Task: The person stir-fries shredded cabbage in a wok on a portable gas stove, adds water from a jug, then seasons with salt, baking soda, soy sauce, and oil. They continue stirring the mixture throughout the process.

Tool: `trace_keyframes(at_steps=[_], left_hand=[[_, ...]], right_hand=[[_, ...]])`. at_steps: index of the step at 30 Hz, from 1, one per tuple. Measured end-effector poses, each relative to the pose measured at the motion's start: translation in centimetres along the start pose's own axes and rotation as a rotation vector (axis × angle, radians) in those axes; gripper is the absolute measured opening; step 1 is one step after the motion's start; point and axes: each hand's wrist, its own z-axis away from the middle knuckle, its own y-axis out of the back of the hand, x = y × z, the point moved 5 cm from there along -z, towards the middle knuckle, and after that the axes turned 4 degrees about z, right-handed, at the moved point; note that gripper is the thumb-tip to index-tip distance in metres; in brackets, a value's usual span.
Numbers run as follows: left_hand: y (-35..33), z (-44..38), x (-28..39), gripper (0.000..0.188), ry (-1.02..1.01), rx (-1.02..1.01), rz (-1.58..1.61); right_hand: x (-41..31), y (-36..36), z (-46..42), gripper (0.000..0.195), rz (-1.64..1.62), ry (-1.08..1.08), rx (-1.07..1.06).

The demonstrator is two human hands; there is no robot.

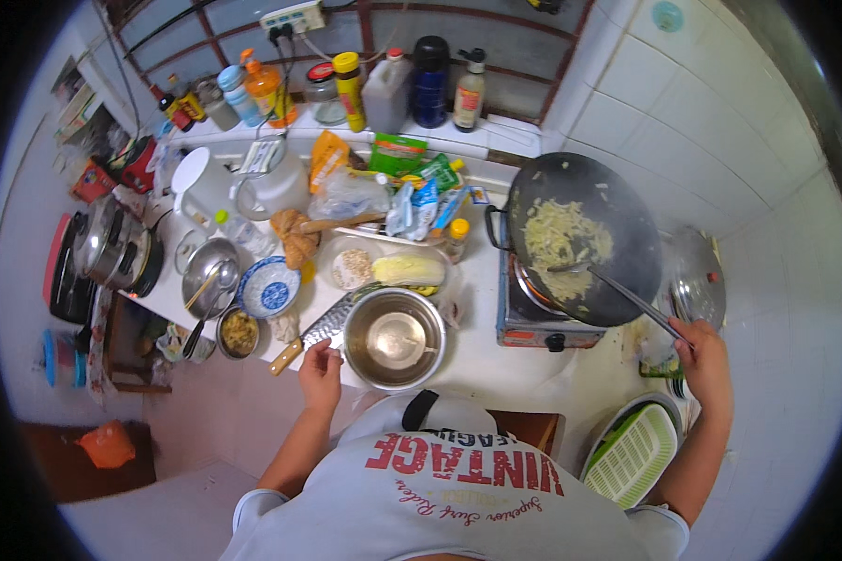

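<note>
My right hand (pixel 705 357) grips the end of a long metal spatula (pixel 628 291). Its blade rests among pale shredded vegetables (pixel 565 235) in a dark wok (pixel 624 210). The wok sits tilted on a portable gas stove (pixel 551 336), where an orange glow shows beneath it. Holding nothing, my left hand (pixel 321 375) hovers with loosely curled fingers at the counter's front edge. Close by it are a cleaver (pixel 330 322) with a wooden handle and a round steel pot (pixel 431 365), whose inside looks shiny, though I cannot tell whether it holds liquid.
Left of the cleaver stand a blue-and-white bowl (pixel 274 287), a small bowl of chopped food (pixel 238 333) and a steel bowl (pixel 207 270). A napa cabbage piece (pixel 408 270) lies behind the pot. At right are a metal lid (pixel 702 280) and a green-and-white basket (pixel 635 456). Bottles line the sill (pixel 393 140).
</note>
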Motion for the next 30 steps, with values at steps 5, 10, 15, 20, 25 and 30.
trace_keyframes(at_steps=[5,10,15,20,25,30], left_hand=[[-2.1,-0.5,0.5,0.025,-0.024,-0.033,0.066],[-4.6,-0.1,1.0,0.026,0.008,-0.095,0.080],[-4.2,1.0,2.2,0.027,-0.035,-0.058,0.068],[-1.9,2.0,-0.6,0.023,-0.022,-0.002,0.101],[-3.1,2.7,0.6,0.023,-0.006,-0.021,0.104],[-3.9,1.9,2.0,0.023,-0.071,-0.006,0.132]], right_hand=[[-1.6,4.0,1.8,0.031,0.139,-0.028,-0.128],[0.7,-2.8,-2.3,0.029,0.207,-0.034,0.057],[4.3,-2.2,-4.3,0.025,0.155,-0.121,0.182],[12.1,0.9,-5.3,0.023,-0.118,-0.332,0.061],[15.0,-5.6,-9.5,0.024,-0.554,-0.557,-0.266],[12.6,-12.1,-12.0,0.025,-0.653,-0.275,-0.129]])
